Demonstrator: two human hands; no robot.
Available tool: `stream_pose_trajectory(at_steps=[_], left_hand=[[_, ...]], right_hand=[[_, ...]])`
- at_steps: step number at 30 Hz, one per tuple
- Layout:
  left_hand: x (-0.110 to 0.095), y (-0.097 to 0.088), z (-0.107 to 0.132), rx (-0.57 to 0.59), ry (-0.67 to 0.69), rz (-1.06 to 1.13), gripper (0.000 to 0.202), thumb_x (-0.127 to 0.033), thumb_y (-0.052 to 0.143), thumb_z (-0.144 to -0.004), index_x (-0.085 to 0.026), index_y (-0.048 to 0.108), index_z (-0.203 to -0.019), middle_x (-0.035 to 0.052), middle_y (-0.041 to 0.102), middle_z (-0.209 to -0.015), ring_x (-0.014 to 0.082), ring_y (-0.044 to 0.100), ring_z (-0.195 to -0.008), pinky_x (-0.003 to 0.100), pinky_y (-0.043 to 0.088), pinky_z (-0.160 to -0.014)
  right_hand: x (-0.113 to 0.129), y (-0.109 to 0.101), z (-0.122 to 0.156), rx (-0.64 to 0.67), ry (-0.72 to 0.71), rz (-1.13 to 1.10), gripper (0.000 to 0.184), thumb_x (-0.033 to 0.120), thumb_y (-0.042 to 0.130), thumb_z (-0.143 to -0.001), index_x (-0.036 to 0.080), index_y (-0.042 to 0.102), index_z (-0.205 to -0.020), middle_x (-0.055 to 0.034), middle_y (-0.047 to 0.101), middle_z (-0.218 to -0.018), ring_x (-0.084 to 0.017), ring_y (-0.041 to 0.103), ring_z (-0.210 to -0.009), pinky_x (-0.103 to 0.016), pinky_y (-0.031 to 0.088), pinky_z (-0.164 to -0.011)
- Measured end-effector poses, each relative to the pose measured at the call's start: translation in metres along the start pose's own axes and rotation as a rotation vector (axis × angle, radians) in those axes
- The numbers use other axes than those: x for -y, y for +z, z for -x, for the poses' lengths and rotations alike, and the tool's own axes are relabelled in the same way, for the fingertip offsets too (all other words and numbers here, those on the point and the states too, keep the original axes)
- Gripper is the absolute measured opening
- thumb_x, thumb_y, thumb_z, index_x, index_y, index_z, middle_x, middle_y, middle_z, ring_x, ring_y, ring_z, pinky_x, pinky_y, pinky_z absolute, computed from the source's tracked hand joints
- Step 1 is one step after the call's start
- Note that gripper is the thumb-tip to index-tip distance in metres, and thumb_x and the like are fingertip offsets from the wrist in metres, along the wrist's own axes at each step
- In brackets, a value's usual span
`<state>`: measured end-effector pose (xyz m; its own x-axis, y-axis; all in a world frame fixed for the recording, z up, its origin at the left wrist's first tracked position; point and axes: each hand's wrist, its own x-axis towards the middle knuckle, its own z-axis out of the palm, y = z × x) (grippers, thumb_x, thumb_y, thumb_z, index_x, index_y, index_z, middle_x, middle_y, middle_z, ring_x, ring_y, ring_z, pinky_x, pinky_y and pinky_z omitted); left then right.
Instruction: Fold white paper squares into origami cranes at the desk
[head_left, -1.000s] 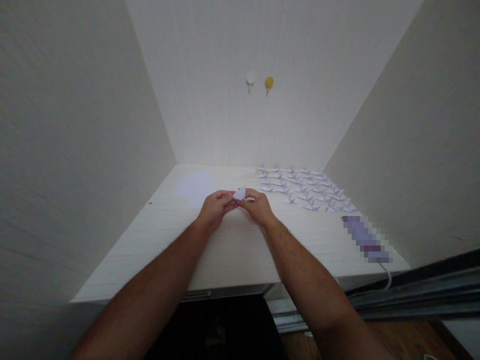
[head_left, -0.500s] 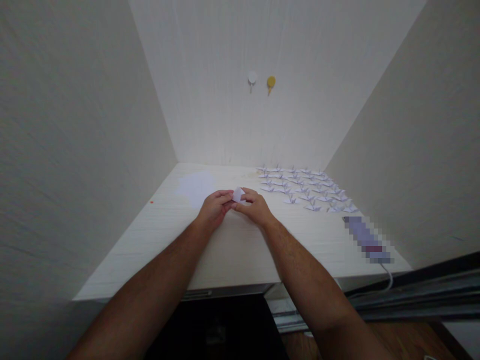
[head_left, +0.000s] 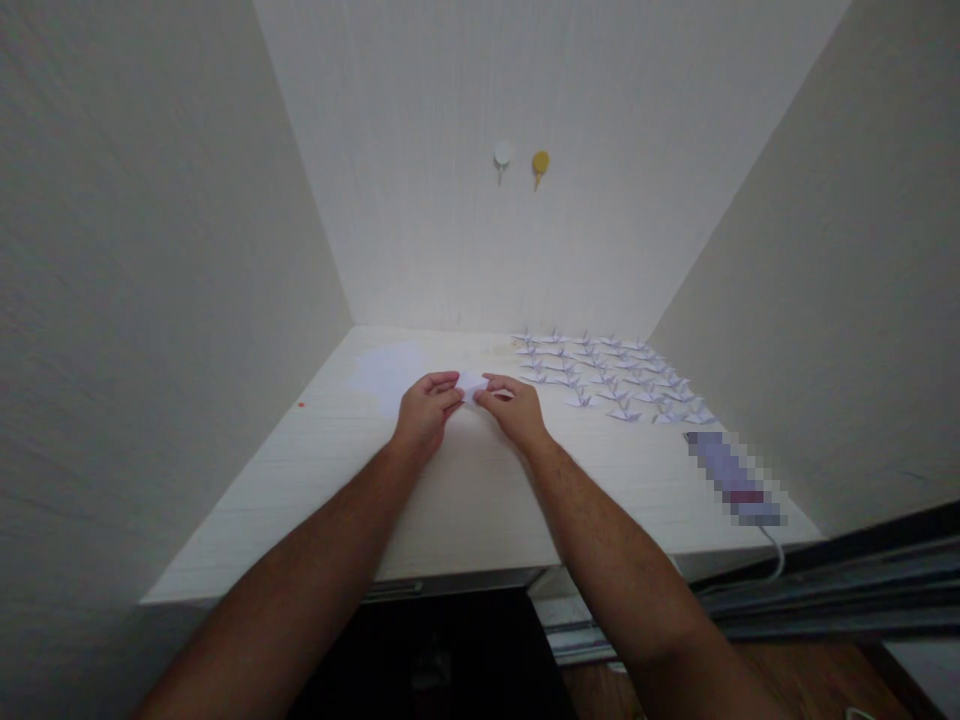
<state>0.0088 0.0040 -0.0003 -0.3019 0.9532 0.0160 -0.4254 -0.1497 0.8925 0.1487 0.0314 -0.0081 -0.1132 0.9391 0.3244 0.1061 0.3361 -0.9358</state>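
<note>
A small folded piece of white paper point(head_left: 471, 385) is held between my two hands, a little above the tabletop. My left hand point(head_left: 426, 408) pinches its left side between thumb and fingers. On the right side, my right hand point(head_left: 516, 408) grips the paper's edge with thumb and forefinger. Several white paper cranes point(head_left: 604, 378) stand in rows to the right of my hands. Loose white paper sheets point(head_left: 382, 372) lie to the left, partly behind my left hand.
The white tabletop point(head_left: 300, 480) is closed in by walls on three sides. A blurred-out flat device point(head_left: 731, 478) with a white cable point(head_left: 780, 560) lies at the right edge. White point(head_left: 502, 155) and yellow hooks point(head_left: 540, 162) hang on the back wall. A small orange speck point(head_left: 301, 405) sits at left.
The folded paper has turned from standing up to lying flatter and wider between my fingers. My hands have moved slightly apart, both still holding it.
</note>
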Motion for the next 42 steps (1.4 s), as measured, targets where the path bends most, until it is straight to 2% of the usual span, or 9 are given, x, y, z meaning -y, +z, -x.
stream_pose_trajectory(at_steps=[5, 9, 13, 17, 25, 34, 39, 42], left_hand=[[0.000, 0.002, 0.001, 0.020, 0.059, -0.033, 0.040, -0.014, 0.078, -0.049, -0.014, 0.066, -0.088, 0.0039, 0.066, -0.084, 0.0155, 0.063, -0.078, 0.033, 0.048, -0.081], [0.000, 0.002, 0.001, 0.026, 0.068, 0.010, 0.042, -0.012, 0.077, -0.049, -0.014, 0.065, -0.090, 0.0042, 0.066, -0.086, 0.0154, 0.063, -0.079, 0.033, 0.048, -0.083], [0.000, 0.002, 0.002, 0.031, 0.070, 0.008, 0.041, -0.012, 0.076, -0.050, -0.014, 0.065, -0.089, 0.0039, 0.065, -0.086, 0.0153, 0.063, -0.079, 0.034, 0.049, -0.082], [0.000, 0.002, 0.003, 0.039, 0.060, 0.005, 0.040, -0.012, 0.076, -0.051, -0.015, 0.064, -0.089, 0.0038, 0.065, -0.086, 0.0144, 0.063, -0.078, 0.032, 0.050, -0.079], [0.000, 0.002, 0.002, 0.045, 0.050, -0.017, 0.039, -0.013, 0.076, -0.051, -0.014, 0.065, -0.087, 0.0040, 0.066, -0.085, 0.0147, 0.063, -0.077, 0.032, 0.051, -0.078], [0.004, 0.001, 0.003, 0.052, 0.054, -0.105, 0.038, -0.022, 0.079, -0.055, -0.014, 0.065, -0.090, 0.0046, 0.068, -0.080, 0.0156, 0.064, -0.069, 0.031, 0.054, -0.067], [0.004, -0.002, 0.001, 0.052, 0.102, -0.233, 0.038, -0.022, 0.080, -0.053, -0.013, 0.067, -0.088, 0.0025, 0.067, -0.070, 0.0133, 0.061, -0.060, 0.027, 0.051, -0.060], [0.003, -0.002, 0.001, 0.042, 0.074, -0.265, 0.038, -0.024, 0.081, -0.054, -0.013, 0.068, -0.088, 0.0036, 0.067, -0.067, 0.0138, 0.061, -0.057, 0.028, 0.050, -0.059]], right_hand=[[0.011, -0.002, 0.001, -0.074, -0.002, -0.075, 0.015, 0.034, 0.069, -0.069, 0.019, 0.067, -0.069, -0.0082, 0.072, -0.103, -0.020, 0.067, -0.092, -0.035, 0.050, -0.087], [0.008, -0.001, 0.000, -0.090, -0.012, -0.067, 0.015, 0.034, 0.069, -0.068, 0.018, 0.068, -0.069, -0.0073, 0.073, -0.097, -0.020, 0.067, -0.089, -0.034, 0.049, -0.088], [0.001, 0.001, -0.003, -0.136, 0.036, -0.107, 0.021, 0.036, 0.071, -0.065, 0.018, 0.064, -0.072, -0.0034, 0.071, -0.076, -0.017, 0.065, -0.071, -0.030, 0.052, -0.071], [-0.002, 0.002, -0.005, -0.146, 0.079, -0.182, 0.024, 0.034, 0.073, -0.062, 0.019, 0.058, -0.073, 0.0019, 0.063, -0.062, -0.013, 0.059, -0.056, -0.026, 0.049, -0.056], [0.004, 0.000, -0.002, -0.098, 0.084, -0.207, 0.029, 0.029, 0.071, -0.063, 0.018, 0.061, -0.088, 0.0031, 0.064, -0.061, -0.012, 0.059, -0.055, -0.025, 0.047, -0.055], [0.005, 0.001, -0.002, -0.109, 0.049, -0.192, 0.018, 0.029, 0.070, -0.063, 0.017, 0.065, -0.075, 0.0013, 0.064, -0.062, -0.012, 0.058, -0.055, -0.025, 0.048, -0.055], [0.000, 0.000, -0.003, -0.014, 0.196, -0.169, 0.017, 0.029, 0.068, -0.062, 0.016, 0.064, -0.072, 0.0013, 0.062, -0.055, -0.012, 0.056, -0.049, -0.024, 0.046, -0.051], [-0.003, -0.001, -0.003, 0.004, 0.195, -0.150, 0.015, 0.030, 0.067, -0.064, 0.016, 0.061, -0.066, 0.0013, 0.060, -0.051, -0.011, 0.055, -0.047, -0.022, 0.043, -0.049]])
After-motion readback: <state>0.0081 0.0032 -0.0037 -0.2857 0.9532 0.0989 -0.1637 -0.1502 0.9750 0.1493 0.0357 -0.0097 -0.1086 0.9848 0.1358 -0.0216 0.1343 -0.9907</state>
